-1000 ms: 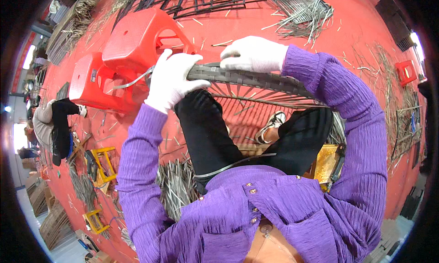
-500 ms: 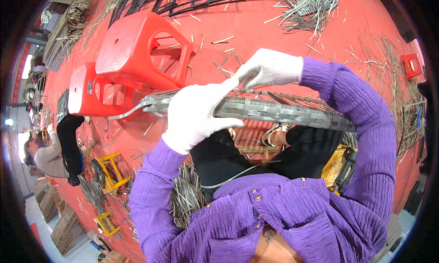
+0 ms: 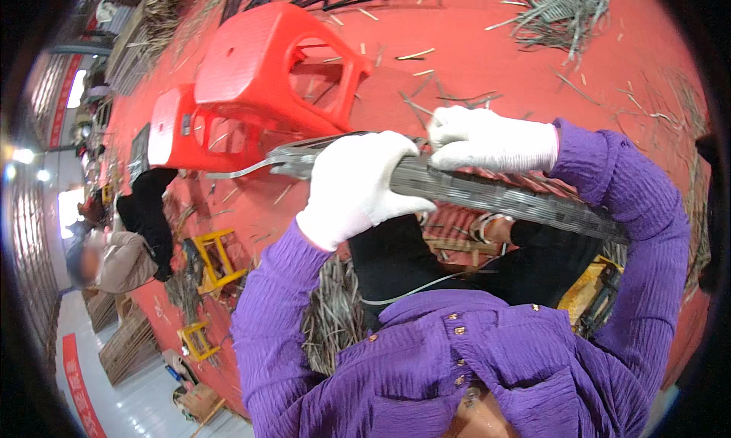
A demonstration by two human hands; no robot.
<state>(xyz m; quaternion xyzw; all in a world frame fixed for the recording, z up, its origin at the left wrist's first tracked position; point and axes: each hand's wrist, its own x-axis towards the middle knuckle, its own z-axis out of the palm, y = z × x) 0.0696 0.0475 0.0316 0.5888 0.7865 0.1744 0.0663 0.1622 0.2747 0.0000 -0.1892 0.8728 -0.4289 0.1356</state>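
Note:
A long grey woven piece of flat plastic strips lies across in front of me, above my knees, blurred by motion toward its right end. My left hand, in a white glove, is wrapped over its left part, thumb on the near side and fingers on the far side. My right hand, also gloved in white, is closed just beyond the far edge of the weave; whatever its fingers hold is hidden. A loose grey strip sticks out past the left end.
Two red plastic stools stand at the far left. Grey strips lie heaped at the back, with another bundle beside my left leg. Yellow-framed stools are at the left, near a seated person. Scraps litter the red floor.
My right hand has come toward me to the weave's far edge, its fingers now curled. It is apart from my left hand, which keeps its grip. The whole view has shifted.

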